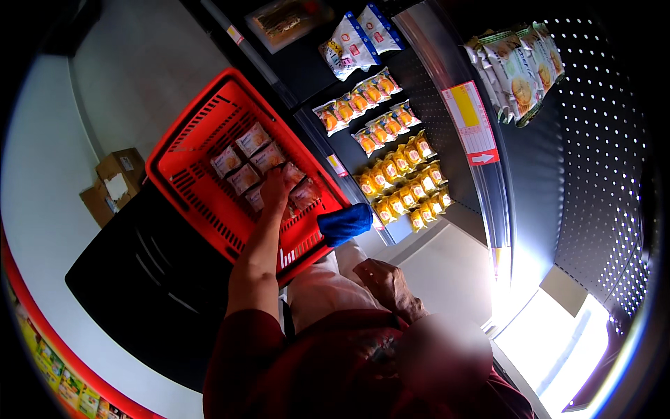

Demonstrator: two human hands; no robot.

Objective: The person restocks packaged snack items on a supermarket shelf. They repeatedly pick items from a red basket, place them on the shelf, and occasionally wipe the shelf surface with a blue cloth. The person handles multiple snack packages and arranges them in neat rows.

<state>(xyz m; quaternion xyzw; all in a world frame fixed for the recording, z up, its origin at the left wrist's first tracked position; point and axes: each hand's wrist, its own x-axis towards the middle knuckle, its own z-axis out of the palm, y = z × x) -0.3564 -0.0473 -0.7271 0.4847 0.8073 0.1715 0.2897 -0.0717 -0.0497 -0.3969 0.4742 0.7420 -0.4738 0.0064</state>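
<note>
My left hand (277, 183) reaches down into a red plastic basket (183, 143), its fingers closed at the edge of a reddish wrapped snack pack (293, 173); the fingertips are dim and partly hidden. Beside it, white-and-pink snack packs (244, 179) lie in rows on the basket floor, and another reddish pack (305, 194) sits to the right. Over the basket's near right corner hangs a blue cloth (345, 223). Resting by my thigh, my right hand (388, 282) holds nothing I can see; its fingers are loosely bent and apart.
Right of the basket, a dark shelf (324, 143) carries rows of orange-and-white packs (357, 102) and yellow packs (396, 170). White-and-blue bags (350, 47) stand farther back. Higher at right, another shelf bears green-and-white packs (520, 73). Cardboard boxes (118, 183) sit left of the basket.
</note>
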